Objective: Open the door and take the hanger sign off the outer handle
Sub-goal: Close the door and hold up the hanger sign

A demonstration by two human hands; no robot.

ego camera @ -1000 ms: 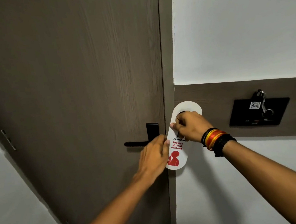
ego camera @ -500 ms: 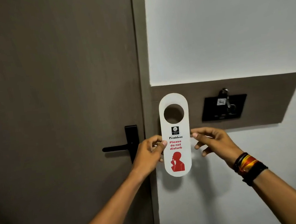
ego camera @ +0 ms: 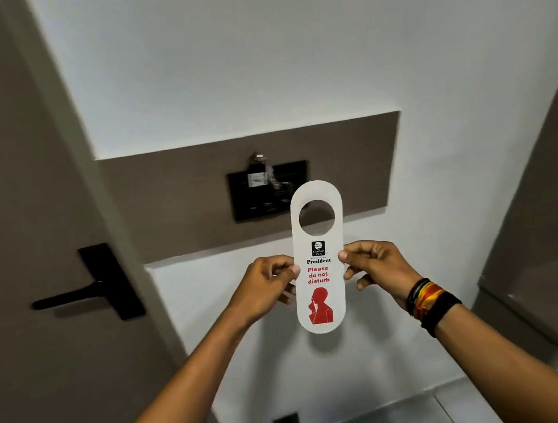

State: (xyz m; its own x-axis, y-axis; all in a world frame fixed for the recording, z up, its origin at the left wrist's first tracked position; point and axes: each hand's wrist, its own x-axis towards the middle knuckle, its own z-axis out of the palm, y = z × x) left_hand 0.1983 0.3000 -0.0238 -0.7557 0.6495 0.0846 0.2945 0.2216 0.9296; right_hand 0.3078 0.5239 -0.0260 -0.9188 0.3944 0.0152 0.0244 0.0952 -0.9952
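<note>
A white hanger sign (ego camera: 322, 296) with red "Please do not disturb" lettering and a round hole at its top is held upright in front of the wall. My left hand (ego camera: 265, 287) pinches its left edge. My right hand (ego camera: 376, 266), with coloured bands on the wrist, pinches its right edge. The brown door (ego camera: 22, 204) fills the left side and looks shut in its frame. Its black lever handle (ego camera: 73, 295) sits well to the left of the sign, with nothing hanging on it.
A black wall plate (ego camera: 268, 191) with a key card and keys is mounted on a brown panel (ego camera: 352, 165) just behind the sign. White wall surrounds it. A dark cabinet or door edge (ego camera: 547, 217) stands at the right. A small black outlet (ego camera: 286, 421) sits low near the floor.
The sign has come off beside the door edge and now sits in front of the wall. My right hand let go and gripped its right edge again. The view has turned right.
</note>
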